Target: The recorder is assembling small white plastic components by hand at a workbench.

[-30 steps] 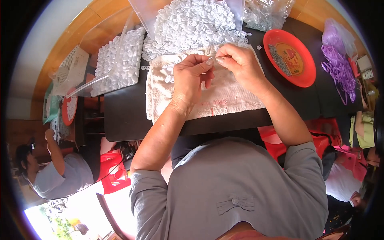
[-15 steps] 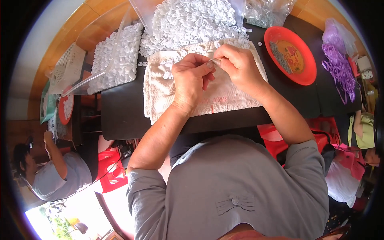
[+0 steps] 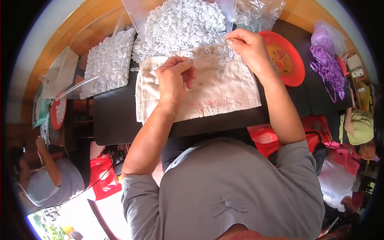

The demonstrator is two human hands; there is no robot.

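left hand (image 3: 173, 77): grip pinched shut above towel (image 3: 224, 90), held item too small to tell | right hand (image 3: 247, 47): fingertips picking at white pieces (image 3: 182, 22) heaped at towel's far edge | towel flat on dark worktop (image 3: 114, 116)

The person wears a gray shirt (image 3: 224, 188) with short sleeves (image 3: 140, 200), and both arms are bare.
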